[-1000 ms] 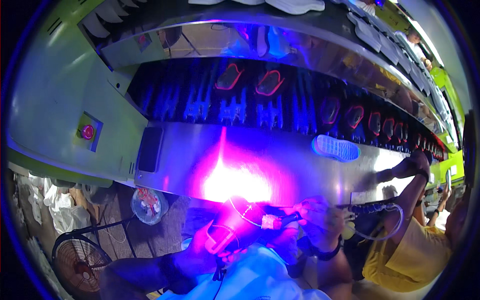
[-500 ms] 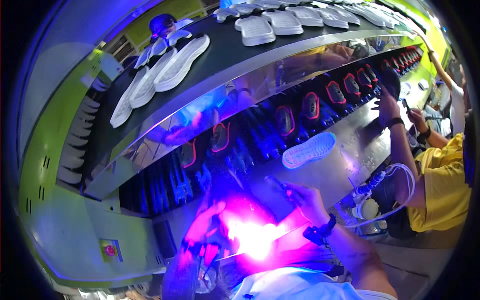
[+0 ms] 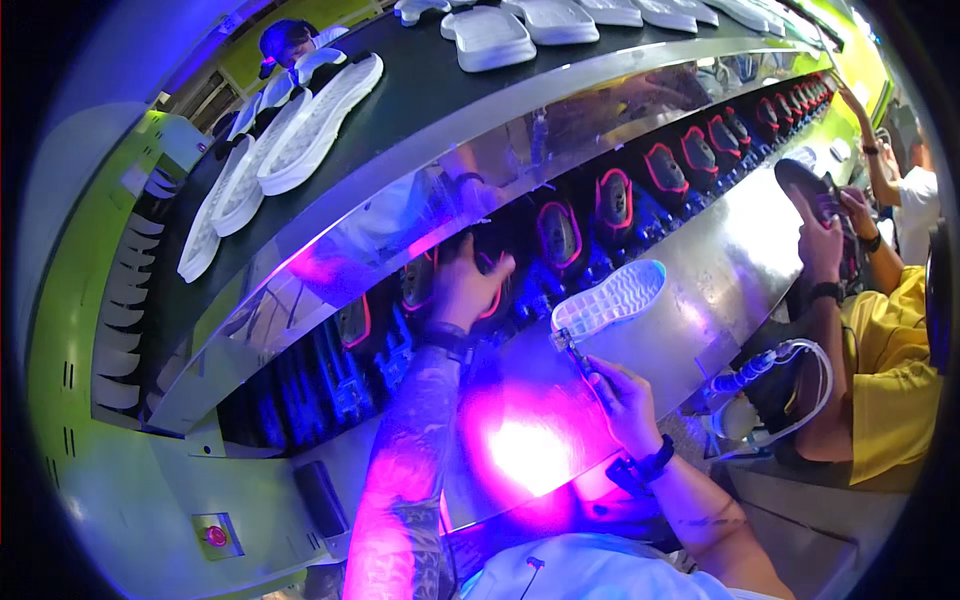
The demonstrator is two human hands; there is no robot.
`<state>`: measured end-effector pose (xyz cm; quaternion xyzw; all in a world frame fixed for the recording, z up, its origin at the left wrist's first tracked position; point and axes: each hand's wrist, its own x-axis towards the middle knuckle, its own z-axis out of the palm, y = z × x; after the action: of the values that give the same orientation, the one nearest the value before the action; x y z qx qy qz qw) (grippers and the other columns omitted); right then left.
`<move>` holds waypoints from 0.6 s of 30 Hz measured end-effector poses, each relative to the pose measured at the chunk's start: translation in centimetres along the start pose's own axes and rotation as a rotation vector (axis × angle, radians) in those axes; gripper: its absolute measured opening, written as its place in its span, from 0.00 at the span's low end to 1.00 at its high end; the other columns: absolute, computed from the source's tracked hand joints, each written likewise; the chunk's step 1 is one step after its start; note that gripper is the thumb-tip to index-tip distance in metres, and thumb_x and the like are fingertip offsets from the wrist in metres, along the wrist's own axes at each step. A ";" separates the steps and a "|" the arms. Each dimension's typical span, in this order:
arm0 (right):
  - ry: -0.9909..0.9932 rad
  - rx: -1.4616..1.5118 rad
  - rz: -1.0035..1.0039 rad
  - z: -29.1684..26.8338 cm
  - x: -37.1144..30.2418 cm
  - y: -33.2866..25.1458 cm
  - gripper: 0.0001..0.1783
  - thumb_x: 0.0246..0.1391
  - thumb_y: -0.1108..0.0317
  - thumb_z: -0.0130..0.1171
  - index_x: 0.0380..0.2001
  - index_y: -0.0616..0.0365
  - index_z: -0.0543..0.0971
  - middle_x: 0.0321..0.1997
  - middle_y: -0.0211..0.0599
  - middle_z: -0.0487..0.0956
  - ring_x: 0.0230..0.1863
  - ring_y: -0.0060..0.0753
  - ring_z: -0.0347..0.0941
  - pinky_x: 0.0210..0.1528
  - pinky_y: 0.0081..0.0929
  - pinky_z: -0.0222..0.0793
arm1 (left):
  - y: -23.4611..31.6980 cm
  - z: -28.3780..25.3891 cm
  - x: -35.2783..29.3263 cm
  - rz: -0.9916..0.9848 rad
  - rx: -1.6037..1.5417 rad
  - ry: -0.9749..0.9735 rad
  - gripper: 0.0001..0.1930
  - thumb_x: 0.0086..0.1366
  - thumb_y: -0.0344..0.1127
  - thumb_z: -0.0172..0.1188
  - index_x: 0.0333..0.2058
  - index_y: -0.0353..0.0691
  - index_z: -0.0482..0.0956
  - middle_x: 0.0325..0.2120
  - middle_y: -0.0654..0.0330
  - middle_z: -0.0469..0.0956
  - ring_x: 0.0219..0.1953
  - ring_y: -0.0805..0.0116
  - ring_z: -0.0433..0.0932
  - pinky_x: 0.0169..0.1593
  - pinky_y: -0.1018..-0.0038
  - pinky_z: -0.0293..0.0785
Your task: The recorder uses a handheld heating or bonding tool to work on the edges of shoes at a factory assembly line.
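Observation:
My left hand (image 3: 468, 288) reaches over the lower rack. Its fingers and thumb are around a dark shoe upper (image 3: 492, 250) with a red edge, which the hand partly hides. My right hand (image 3: 624, 402) is closed on a slim dark tool with a pale tip (image 3: 572, 350); its exact kind is unclear. The tool's tip is next to a white shoe sole (image 3: 612, 298) lying on the metal ledge, tread-like grid side showing.
Several dark shoe uppers (image 3: 560, 238) with red edges line the lower rack. White soles (image 3: 320, 125) lie on the dark belt above. Bright pink light falls on the ledge (image 3: 530, 450). At the right, a person in yellow (image 3: 885, 370) holds a dark shoe (image 3: 805, 180).
My left hand has moved from near my body forward to the rack, where a shoe upper now stands in the former gap. My right hand's tool has come closer to the white sole.

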<state>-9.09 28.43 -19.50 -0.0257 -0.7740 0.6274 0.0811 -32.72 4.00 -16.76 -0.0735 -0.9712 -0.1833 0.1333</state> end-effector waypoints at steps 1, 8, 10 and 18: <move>0.027 -0.024 0.004 -0.7 0.0 0.4 0.16 0.66 0.68 0.63 0.55 0.59 0.83 0.42 0.39 0.85 0.43 0.29 0.82 0.45 0.29 0.77 | 2.4 -2.1 0.4 -0.025 0.079 0.056 0.44 0.61 0.62 0.66 0.65 0.34 0.69 0.60 0.34 0.73 0.60 0.37 0.75 0.64 0.52 0.70; -0.038 -0.049 0.016 -0.7 0.6 0.2 0.18 0.68 0.64 0.62 0.56 0.60 0.82 0.40 0.37 0.84 0.38 0.26 0.79 0.42 0.27 0.74 | -6.9 -5.0 -2.7 -0.273 -0.121 -0.088 0.37 0.67 0.58 0.62 0.60 0.30 0.70 0.54 0.33 0.77 0.57 0.33 0.77 0.57 0.50 0.74; -0.021 0.034 0.042 -0.5 0.6 -0.1 0.18 0.68 0.64 0.61 0.57 0.60 0.81 0.39 0.36 0.83 0.38 0.25 0.78 0.42 0.27 0.74 | -7.2 -3.9 -6.0 -0.166 -0.163 -0.017 0.37 0.68 0.59 0.61 0.60 0.29 0.70 0.52 0.34 0.78 0.55 0.32 0.77 0.56 0.50 0.74; -0.008 0.052 -0.032 -0.8 0.6 0.0 0.18 0.67 0.65 0.62 0.57 0.58 0.82 0.41 0.37 0.85 0.39 0.26 0.80 0.45 0.28 0.76 | -12.3 -7.4 -5.2 -0.044 0.326 0.403 0.34 0.70 0.51 0.61 0.62 0.28 0.66 0.51 0.35 0.78 0.53 0.39 0.80 0.55 0.52 0.76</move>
<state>-9.56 29.31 -19.27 -0.0086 -0.7580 0.6461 0.0889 -28.42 -10.56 -15.74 0.0083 -0.9431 -0.0384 0.3302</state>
